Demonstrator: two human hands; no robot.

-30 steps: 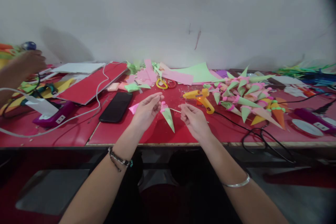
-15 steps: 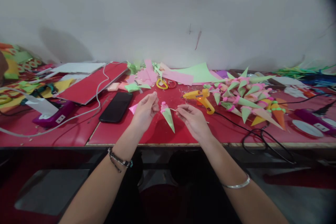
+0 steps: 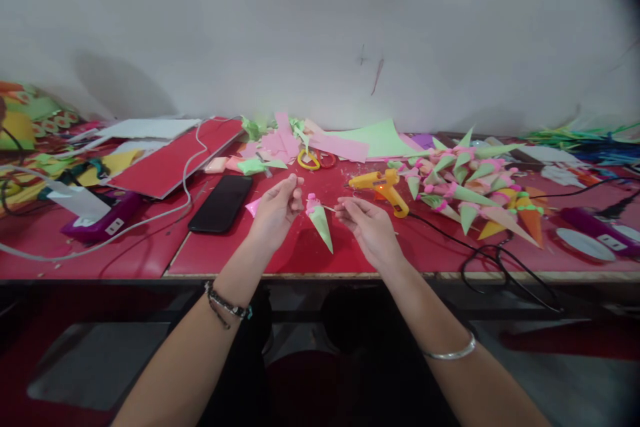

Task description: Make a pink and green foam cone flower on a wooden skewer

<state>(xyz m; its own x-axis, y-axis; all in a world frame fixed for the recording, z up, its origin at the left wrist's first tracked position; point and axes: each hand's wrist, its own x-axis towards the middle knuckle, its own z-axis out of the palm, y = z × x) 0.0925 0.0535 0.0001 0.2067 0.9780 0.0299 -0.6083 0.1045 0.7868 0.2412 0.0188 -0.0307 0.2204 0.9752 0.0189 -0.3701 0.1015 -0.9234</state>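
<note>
Between my hands a small light-green paper cone [image 3: 320, 227] with pink pieces at its wide end lies on the red table, its tip towards me. My right hand [image 3: 367, 227] is closed in a pinch on a thin pale stick [image 3: 327, 208], whose free end points left to the top of the cone. Just left of the cone is my left hand [image 3: 277, 207], thumb and fingertips pressed together. Whatever it may hold is too small to make out. A bright pink piece [image 3: 253, 207] sits partly behind my left wrist.
A yellow glue gun [image 3: 385, 188] with a black cord lies right of my hands, beside a pile of paper cones [image 3: 460, 180]. Left are a black phone [image 3: 221, 203], a purple power strip [image 3: 103, 217] and a red board [image 3: 175, 157]. Yellow-handled scissors [image 3: 309, 160] and paper scraps lie behind.
My hands have barely moved. The fingers of my right hand have shifted slightly on the stick. The cone lies in the same place.
</note>
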